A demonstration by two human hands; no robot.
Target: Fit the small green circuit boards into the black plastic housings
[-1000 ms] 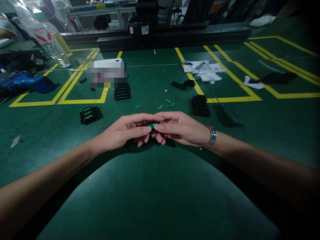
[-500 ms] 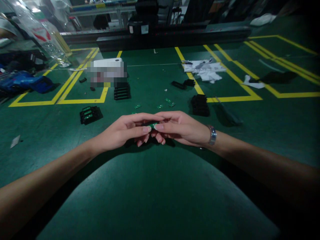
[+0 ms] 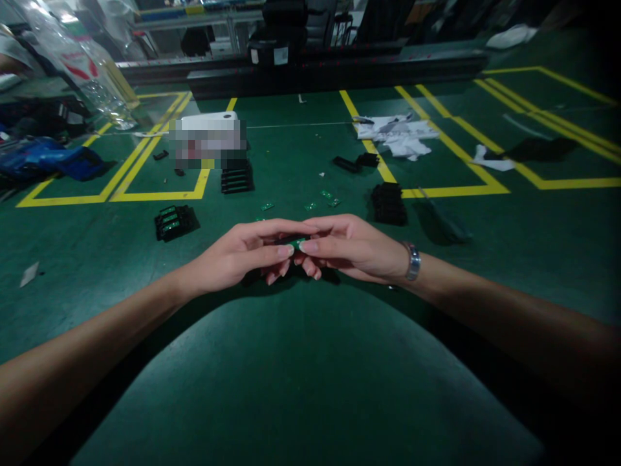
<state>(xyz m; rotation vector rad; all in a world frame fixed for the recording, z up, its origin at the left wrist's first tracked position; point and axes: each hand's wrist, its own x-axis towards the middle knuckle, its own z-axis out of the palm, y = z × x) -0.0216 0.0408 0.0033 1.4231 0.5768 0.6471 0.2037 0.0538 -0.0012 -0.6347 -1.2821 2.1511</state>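
My left hand [image 3: 247,254] and my right hand [image 3: 347,248] meet at the middle of the view, their fingertips touching. Between them they grip a small green circuit board [image 3: 297,244] set against a black plastic piece, which the fingers mostly hide. Both thumbs press on the board from the near side. Just beyond the hands lie several loose green circuit boards [image 3: 310,206]. A stack of black plastic holders with green boards in them [image 3: 173,222] sits to the left. Black holders [image 3: 388,204] are stacked to the right, and more black holders [image 3: 237,176] stand further back.
The green table [image 3: 301,375] bears yellow tape lines. White crumpled paper [image 3: 398,133] lies at the back right, near black plastic parts [image 3: 356,163]. Plastic bottles [image 3: 92,71] and a blue tool-like object [image 3: 58,158] are at the left. A long black bar [image 3: 334,74] runs along the back.
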